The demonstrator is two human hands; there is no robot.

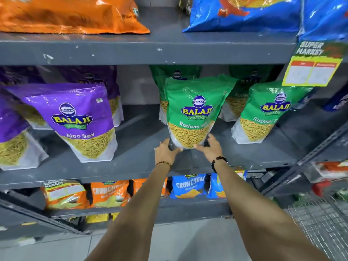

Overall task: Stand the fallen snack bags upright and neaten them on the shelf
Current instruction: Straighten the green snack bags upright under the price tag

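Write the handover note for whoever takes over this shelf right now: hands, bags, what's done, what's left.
Left hand and right hand: both cupped around the bottom corners of the middle green Ratlami Sev bag, steadying it upright on the middle shelf.
Second green bag stands to its right; more green bags sit behind.
Purple Aloo Sev bag stands to the left, leaning a little.
Done: the held bag is up.
Left: let go, check it stays, straighten the purple bags, even out the row.
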